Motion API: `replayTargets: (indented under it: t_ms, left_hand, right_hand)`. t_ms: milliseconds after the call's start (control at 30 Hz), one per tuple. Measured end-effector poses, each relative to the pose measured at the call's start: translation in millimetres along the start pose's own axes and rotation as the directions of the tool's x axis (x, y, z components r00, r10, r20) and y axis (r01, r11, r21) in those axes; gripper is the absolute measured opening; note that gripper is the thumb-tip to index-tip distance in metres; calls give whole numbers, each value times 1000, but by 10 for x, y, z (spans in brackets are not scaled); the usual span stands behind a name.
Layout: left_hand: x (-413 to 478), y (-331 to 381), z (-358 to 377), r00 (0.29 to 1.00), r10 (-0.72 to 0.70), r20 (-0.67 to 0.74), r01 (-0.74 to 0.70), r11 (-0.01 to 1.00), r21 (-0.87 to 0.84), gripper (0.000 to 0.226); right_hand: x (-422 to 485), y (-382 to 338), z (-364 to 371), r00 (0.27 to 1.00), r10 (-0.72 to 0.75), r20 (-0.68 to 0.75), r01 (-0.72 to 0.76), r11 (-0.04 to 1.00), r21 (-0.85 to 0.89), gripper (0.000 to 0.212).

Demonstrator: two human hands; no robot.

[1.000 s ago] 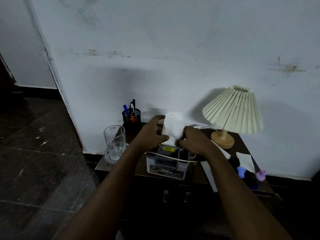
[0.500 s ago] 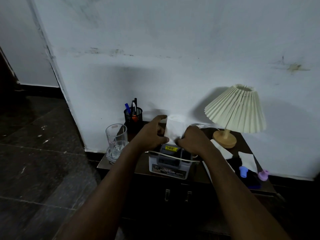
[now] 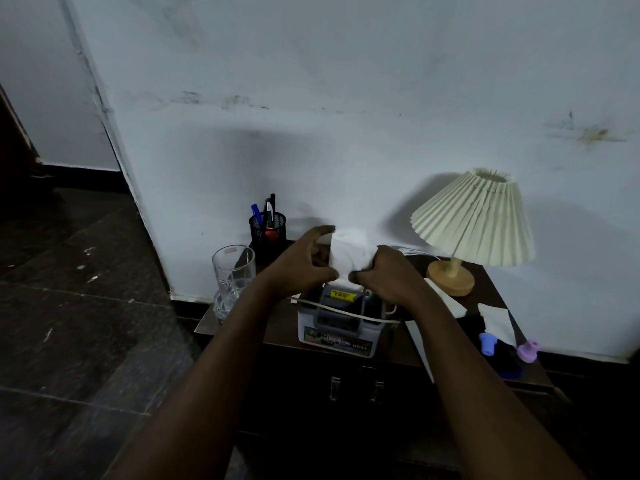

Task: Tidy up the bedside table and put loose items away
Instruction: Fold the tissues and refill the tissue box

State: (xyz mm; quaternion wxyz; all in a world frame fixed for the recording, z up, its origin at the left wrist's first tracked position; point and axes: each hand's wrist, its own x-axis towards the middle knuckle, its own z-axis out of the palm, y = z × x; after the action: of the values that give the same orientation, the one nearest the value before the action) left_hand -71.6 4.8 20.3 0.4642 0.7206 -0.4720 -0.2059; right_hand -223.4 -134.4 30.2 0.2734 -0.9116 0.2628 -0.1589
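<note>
Head view: the left hand (image 3: 304, 268) and right hand (image 3: 389, 273) hold a white tissue (image 3: 348, 252) just over the grey box (image 3: 341, 336) on the tabletop (image 3: 280, 327). Fingers on both hands curl and pinch it. I think small, slow folds work best. A cord (image 3: 332, 308) lies across the box. The glass (image 3: 233, 271), pen cup (image 3: 268, 228) and lamp (image 3: 474, 220) are near and easy to bump.
</note>
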Motion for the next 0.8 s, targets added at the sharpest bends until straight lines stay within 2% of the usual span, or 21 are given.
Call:
replayTargets:
  t_ms: [133,233,300,367,467,633,800]
  left_hand:
    - [-21,-43,27,1000,8,-22,-7,999,36,93]
    - [0,-76,27,999,29,-20,-27,998,60,92]
    - [0,-63,21,999,47,-23,-44,994,95,90]
    - [-1,-52,25,998,58,-27,-53,990,134,81]
    - [25,-85,30,998,46,-35,-40,985,169,67]
    - [44,-76,35,998,67,-22,-64,990,126,64]
    - [25,-95,69,993,106,-53,-98,987,124,60]
  right_hand:
    - [23,4,29,1000,-20,17,21,996,-84,22]
    - [27,15,46,999,-33,16,35,994,-105,14]
    - [15,13,16,999,-30,36,33,994,-102,21]
    - [-4,7,-8,998,-23,67,27,998,-65,29]
    - [-21,18,-23,996,-34,78,26,994,104,47]
    - [-40,-8,-65,998,-34,54,30,997,77,31]
    - [-14,71,-3,994,-21,108,22,1000,-4,41]
